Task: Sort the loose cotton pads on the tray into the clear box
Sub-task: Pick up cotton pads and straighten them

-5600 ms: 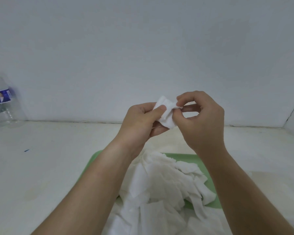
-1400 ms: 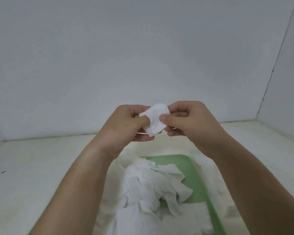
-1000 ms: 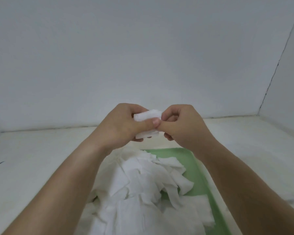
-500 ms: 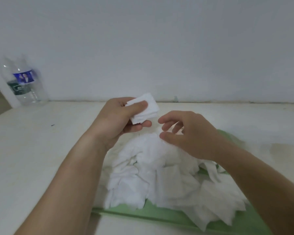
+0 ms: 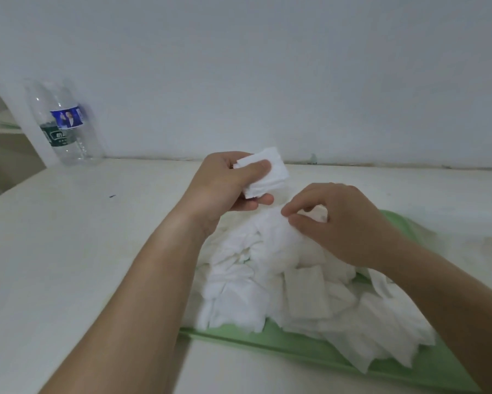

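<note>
- The right hand [image 5: 344,223] is the one nearer the work. It is curled over the crest of the heap of loose cotton pads [image 5: 253,280], with thumb and forefinger drawn close at the heap's top. I cannot tell whether a pad is already caught between them.
- The left hand [image 5: 224,186] is raised just left of and beyond the right hand. It grips a small squared stack of cotton pads [image 5: 267,174], thumb laid across the stack's face and fingers underneath. The stack's free edge points right, towards the right hand, so a picked pad would probably only have to travel a short way up and left to join it.
- The heap lies on a pale green tray [image 5: 281,342] and covers most of it, with some pads spilling towards the near right edge.
- The pads are thin, soft, white and rectangular. Most are crumpled or overlapping, though one flat pad [image 5: 307,291] shows its full oblong shape. They look likely to cling and lift in pairs.
- The clear box is not in view.
- A clear plastic water bottle [image 5: 64,123] stands far left on the white table [image 5: 68,265].
</note>
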`<state>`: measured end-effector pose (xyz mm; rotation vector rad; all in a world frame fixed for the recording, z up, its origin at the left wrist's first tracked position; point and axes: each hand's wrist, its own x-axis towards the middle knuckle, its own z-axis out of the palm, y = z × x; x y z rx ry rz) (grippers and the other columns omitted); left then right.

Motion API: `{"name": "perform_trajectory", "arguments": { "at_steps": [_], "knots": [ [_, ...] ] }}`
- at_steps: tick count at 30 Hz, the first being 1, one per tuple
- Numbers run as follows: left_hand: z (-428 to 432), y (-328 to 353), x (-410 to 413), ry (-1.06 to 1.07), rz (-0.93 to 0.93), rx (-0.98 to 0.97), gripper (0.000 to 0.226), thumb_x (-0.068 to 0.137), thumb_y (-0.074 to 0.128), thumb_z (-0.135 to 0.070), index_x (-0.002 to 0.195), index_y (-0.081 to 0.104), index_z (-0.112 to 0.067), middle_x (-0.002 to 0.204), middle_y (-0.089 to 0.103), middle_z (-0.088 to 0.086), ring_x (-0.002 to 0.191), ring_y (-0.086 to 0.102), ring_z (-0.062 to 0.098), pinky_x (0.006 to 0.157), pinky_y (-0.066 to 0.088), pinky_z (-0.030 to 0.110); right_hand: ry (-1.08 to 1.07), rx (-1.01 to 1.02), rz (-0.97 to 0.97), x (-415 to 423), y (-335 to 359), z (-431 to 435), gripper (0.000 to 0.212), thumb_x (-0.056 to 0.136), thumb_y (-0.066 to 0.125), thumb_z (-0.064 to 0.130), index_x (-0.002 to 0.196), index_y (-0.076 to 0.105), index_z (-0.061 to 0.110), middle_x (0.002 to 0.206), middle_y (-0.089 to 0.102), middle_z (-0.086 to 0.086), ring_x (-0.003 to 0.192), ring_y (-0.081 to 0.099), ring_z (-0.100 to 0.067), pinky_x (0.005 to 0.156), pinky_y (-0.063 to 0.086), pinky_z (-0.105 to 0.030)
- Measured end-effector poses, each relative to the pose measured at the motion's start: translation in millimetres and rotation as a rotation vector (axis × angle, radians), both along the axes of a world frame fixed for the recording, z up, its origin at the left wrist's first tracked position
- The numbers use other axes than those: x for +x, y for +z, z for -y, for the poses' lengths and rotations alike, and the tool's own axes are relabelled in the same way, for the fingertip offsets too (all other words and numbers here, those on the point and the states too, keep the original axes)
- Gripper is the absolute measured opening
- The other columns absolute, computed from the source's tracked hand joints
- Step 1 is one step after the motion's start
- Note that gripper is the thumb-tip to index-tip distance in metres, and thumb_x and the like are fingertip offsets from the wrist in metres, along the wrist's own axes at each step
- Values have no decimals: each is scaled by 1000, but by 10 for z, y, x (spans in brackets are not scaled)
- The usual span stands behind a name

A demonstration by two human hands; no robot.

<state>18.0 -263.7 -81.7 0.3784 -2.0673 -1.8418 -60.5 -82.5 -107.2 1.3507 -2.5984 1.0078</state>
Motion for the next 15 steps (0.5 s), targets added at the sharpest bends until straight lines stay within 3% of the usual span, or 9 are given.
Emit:
{"name": "perform_trajectory", "arguments": {
  "at_steps": [3,6,10,15],
  "knots": [
    [-9,-17,-29,63,-9,-67,19,97,66,-27,109,73,-14,90,78,1,78,76,15,58,53,19,-57,-250,162,-11,63,-14,9,80,78,23,80,75,31,82,73,18,81,66,1,77,50,-14],
    [-9,-59,-68,161,-42,-138,14,94,68,-26,101,76,-16,80,70,-6,68,64,4,57,49,13,-58,-466,407,-15,117,-27,13,77,82,11,82,72,19,75,73,3,67,68,-11,71,55,-25],
    [-34,-70,-84,181,-73,-126,13,94,68,-25,101,75,-17,86,70,-4,72,63,7,65,50,21,-28,-482,626,-52,117,-62,29,86,73,6,110,68,21,88,70,-2,83,72,-28,88,59,-48],
    [-58,-77,-88,152,-47,-70,11,93,70,-24,102,74,-18,82,73,-7,69,68,7,64,55,23,-6,-485,712,-83,78,-76,18,92,64,-1,99,77,11,100,74,-15,99,72,-33,94,57,-50]
  ]
}}
